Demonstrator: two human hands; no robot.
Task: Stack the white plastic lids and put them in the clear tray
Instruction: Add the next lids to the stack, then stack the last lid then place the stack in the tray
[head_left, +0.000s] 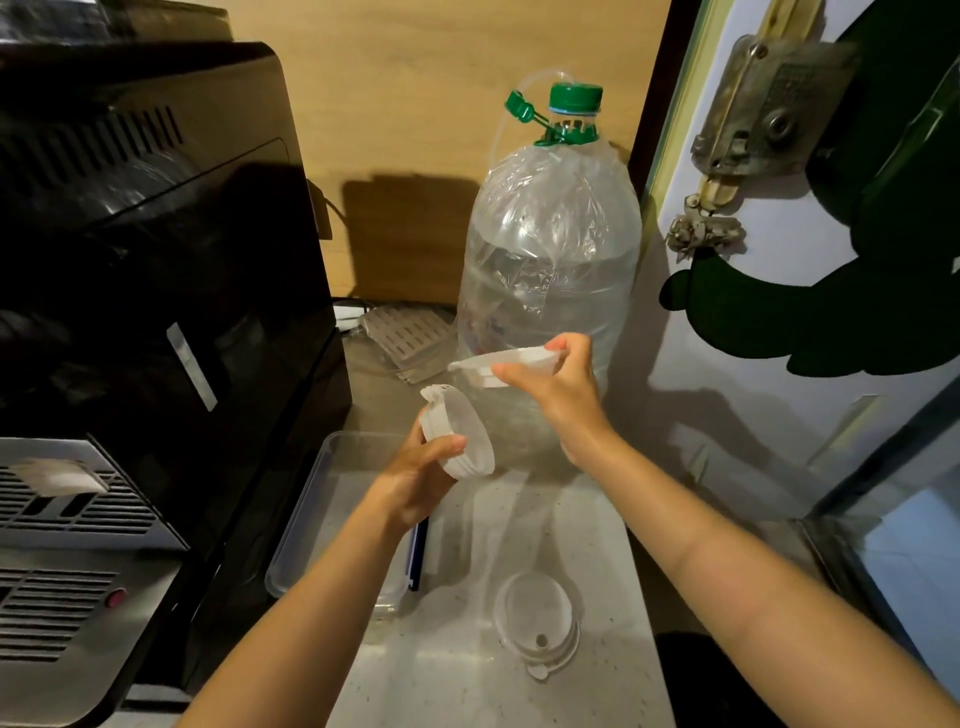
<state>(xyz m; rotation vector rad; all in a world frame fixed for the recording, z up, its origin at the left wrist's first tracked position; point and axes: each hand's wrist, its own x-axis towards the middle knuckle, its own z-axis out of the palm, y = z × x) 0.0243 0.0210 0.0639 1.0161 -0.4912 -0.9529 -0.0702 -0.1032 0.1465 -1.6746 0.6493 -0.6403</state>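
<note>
Lids (457, 436) stacked in left hand (415, 483), one lid (506, 364) pinched in right hand (561, 384); another (537, 623) beside clear tray (332, 467), none inside.

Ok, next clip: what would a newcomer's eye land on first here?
Probably the two hands mid-frame, each holding white lids: the left hand has a small tilted stack of lids, the right hand holds a lid roughly level just above it. Behind them stands a big clear water bottle with a green cap. Below lie the clear tray at the left hand and one more lid on the pale counter.
</note>
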